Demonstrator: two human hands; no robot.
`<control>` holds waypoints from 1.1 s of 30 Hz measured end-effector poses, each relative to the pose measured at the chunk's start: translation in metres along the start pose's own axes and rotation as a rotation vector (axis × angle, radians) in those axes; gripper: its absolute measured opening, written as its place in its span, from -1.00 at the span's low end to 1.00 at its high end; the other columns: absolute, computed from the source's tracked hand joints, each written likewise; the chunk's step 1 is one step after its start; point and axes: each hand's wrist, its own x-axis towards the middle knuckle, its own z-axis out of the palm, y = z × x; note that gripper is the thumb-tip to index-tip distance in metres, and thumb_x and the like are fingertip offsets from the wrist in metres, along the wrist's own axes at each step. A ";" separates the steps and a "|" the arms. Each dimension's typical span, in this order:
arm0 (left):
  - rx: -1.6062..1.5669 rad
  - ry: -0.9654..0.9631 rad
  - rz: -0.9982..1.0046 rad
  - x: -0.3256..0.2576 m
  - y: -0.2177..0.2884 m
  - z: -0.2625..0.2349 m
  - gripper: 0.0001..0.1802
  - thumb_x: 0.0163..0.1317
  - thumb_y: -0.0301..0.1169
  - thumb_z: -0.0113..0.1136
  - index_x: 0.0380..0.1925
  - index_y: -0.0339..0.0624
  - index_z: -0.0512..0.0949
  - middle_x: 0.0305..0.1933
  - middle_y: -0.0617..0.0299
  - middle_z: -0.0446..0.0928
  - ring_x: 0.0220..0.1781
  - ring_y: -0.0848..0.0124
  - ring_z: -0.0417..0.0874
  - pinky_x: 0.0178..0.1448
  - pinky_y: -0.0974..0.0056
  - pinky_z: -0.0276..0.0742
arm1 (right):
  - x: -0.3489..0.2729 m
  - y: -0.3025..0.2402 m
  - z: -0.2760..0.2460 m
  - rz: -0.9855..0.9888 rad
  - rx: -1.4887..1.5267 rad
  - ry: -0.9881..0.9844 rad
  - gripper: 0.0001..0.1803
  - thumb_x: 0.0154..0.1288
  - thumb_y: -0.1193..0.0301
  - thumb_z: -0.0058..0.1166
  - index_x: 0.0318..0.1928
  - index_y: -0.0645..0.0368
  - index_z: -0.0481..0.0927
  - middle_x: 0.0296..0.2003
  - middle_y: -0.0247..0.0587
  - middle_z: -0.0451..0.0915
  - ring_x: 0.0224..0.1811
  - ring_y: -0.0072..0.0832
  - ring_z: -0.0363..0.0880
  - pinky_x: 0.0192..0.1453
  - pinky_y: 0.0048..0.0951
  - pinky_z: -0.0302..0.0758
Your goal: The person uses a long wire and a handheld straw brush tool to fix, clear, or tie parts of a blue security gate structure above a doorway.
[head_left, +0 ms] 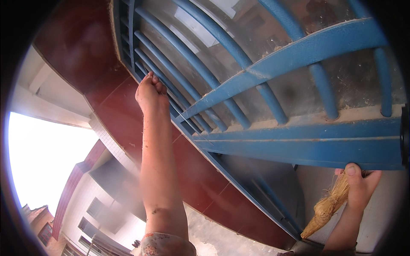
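Note:
My left hand [152, 90] is raised beside the blue barred window grille [232, 87], fingers curled closed near its left-hand bars. A thin pale strand [186, 114] runs from near that hand down across the bars; I cannot make out whether the fingers hold it. Lower right, my right hand [359, 187] is closed around a straw hand broom [326, 209], a pale yellow bundle with a thick knot. The thumb shows at the lower edge of the blue rail [307, 147]; the broom's upper end is hidden behind that rail.
Dusty glass [294, 91] lies behind the bars, with dirt along the bottom ledge [341, 117]. A dark red tiled wall strip [124, 113] borders the grille. Beyond, at the lower left, stands a white building [100, 200].

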 end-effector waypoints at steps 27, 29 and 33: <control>0.234 -0.002 0.328 -0.018 -0.006 -0.007 -0.81 0.19 -0.56 -0.05 -0.22 -0.41 0.46 -0.59 0.29 0.38 -0.68 0.63 0.27 -0.63 0.55 0.11 | 0.002 -0.002 -0.004 0.014 0.059 -0.115 -0.53 0.06 0.53 0.16 -0.07 0.33 0.22 -0.43 -0.09 0.51 -0.51 -0.45 0.50 -0.37 -0.44 0.52; 0.309 -0.057 0.253 -0.018 -0.007 -0.014 -0.86 0.21 -0.54 -0.02 -0.27 -0.33 0.48 -0.63 0.28 0.38 -0.75 0.60 0.22 -0.70 0.50 0.05 | 0.002 -0.004 -0.003 0.016 0.054 -0.120 -0.54 0.07 0.53 0.15 -0.07 0.33 0.22 -0.44 -0.09 0.51 -0.51 -0.45 0.50 -0.36 -0.44 0.52; 0.329 -0.006 0.173 -0.004 -0.007 -0.024 -0.88 0.20 -0.55 -0.02 -0.28 -0.32 0.47 -0.63 0.26 0.39 -0.76 0.58 0.23 -0.70 0.47 0.06 | 0.002 -0.006 -0.002 0.037 0.050 -0.145 -0.56 0.08 0.53 0.13 -0.08 0.33 0.22 -0.44 -0.09 0.51 -0.51 -0.46 0.49 -0.36 -0.46 0.51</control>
